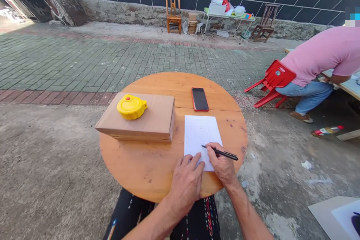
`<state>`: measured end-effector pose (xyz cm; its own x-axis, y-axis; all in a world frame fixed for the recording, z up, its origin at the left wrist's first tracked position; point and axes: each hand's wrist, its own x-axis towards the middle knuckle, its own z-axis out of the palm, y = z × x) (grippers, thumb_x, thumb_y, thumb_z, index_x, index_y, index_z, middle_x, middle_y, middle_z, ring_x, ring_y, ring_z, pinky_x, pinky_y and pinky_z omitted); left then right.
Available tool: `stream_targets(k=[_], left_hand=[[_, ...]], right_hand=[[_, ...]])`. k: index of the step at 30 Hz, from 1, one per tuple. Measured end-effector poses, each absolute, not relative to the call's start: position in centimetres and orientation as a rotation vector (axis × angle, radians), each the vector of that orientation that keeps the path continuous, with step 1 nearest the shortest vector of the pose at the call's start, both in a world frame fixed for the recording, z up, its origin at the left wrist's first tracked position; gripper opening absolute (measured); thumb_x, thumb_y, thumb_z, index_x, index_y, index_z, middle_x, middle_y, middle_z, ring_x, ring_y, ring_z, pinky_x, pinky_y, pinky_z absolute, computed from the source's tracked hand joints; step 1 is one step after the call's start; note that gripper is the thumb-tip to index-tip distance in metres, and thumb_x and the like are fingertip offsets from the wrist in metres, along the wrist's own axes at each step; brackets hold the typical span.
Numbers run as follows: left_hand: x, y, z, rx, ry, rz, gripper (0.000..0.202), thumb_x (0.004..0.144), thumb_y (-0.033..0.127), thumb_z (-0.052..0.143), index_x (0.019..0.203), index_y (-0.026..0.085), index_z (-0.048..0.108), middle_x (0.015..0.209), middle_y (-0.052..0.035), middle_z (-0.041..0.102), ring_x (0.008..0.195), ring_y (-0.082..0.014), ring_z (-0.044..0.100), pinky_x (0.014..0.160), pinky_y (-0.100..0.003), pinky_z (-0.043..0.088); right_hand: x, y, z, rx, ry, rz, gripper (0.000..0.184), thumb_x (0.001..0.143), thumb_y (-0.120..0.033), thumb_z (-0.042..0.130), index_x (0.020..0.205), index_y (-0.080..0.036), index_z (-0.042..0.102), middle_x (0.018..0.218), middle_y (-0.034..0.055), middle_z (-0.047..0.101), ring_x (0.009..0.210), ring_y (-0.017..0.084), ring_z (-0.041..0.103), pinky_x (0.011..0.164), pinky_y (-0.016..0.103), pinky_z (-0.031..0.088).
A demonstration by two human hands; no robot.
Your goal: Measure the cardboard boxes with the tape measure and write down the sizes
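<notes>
The right hand [222,165] grips a black pen [226,153] with its fingers, and the tip points at the white sheet of paper [200,131]. I can't tell if the tip touches it. The left hand [188,176] holds nothing; its fingers are loose and rest on the bottom left part of the paper. The paper lies flat on a round wooden table [146,163], near the edge by the person. Just past it is a phone [200,99] with a red edge. To the left, a yellow plastic case [131,108] sits on a brown cardboard box [157,116]
</notes>
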<state>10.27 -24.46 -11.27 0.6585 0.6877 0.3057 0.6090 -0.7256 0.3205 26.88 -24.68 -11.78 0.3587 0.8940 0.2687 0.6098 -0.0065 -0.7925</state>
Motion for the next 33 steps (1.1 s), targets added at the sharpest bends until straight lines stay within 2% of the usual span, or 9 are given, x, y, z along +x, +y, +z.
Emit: stream_targets(k=[5, 12, 21, 25, 33], left_hand=[[10.18, -24.48, -11.28, 2.666, 1.048, 0.59, 0.025, 0.093, 0.014, 0.049, 0.109, 0.023, 0.066, 0.13, -0.0039, 0.064, 0.101, -0.0279, 0.055, 0.079, -0.044, 0.049], [10.21, -24.47, -11.05, 2.638, 1.052, 0.569, 0.024, 0.094, 0.015, 0.049, 0.11, 0.023, 0.065, 0.13, -0.0041, 0.064, 0.103, -0.0277, 0.054, 0.081, -0.044, 0.049], [10.07, -24.41, -10.91, 2.614, 1.046, 0.553, 0.023, 0.093, 0.016, 0.052, 0.111, 0.023, 0.065, 0.131, -0.0038, 0.063, 0.105, -0.0271, 0.054, 0.084, -0.045, 0.05], [10.04, -24.42, -10.72, 2.582, 1.059, 0.514, 0.023, 0.094, 0.016, 0.051, 0.111, 0.024, 0.064, 0.134, -0.0007, 0.062, 0.107, -0.0265, 0.053, 0.088, -0.045, 0.049], [10.04, -24.36, -10.46, 2.573, 1.045, 0.522, 0.022, 0.093, 0.015, 0.052, 0.11, 0.022, 0.064, 0.134, -0.0008, 0.062, 0.106, -0.0268, 0.053, 0.087, -0.046, 0.051]], right_hand=[[26.88, -24.63, -11.66, -1.698, -1.375, 0.388, 0.022, 0.091, -0.033, 0.051, 0.086, -0.021, 0.069, 0.082, 0.0038, 0.075, 0.075, 0.018, 0.069, 0.071, 0.028, 0.054], [26.67, -24.71, -11.31, -1.717, -1.388, 0.396, 0.022, 0.092, -0.033, 0.051, 0.086, -0.021, 0.068, 0.083, 0.0036, 0.075, 0.075, 0.018, 0.068, 0.073, 0.028, 0.054], [26.72, -24.63, -11.15, -1.692, -1.407, 0.386, 0.02, 0.091, -0.03, 0.052, 0.086, -0.02, 0.068, 0.081, 0.0033, 0.075, 0.073, 0.018, 0.069, 0.07, 0.027, 0.053], [26.78, -24.66, -11.19, -1.673, -1.42, 0.378, 0.02, 0.091, -0.03, 0.052, 0.084, -0.02, 0.068, 0.079, 0.0024, 0.074, 0.071, 0.017, 0.068, 0.068, 0.026, 0.053], [26.84, -24.94, -11.62, -1.677, -1.386, 0.386, 0.019, 0.091, -0.03, 0.053, 0.084, -0.02, 0.068, 0.077, 0.0018, 0.073, 0.068, 0.016, 0.066, 0.065, 0.026, 0.051]])
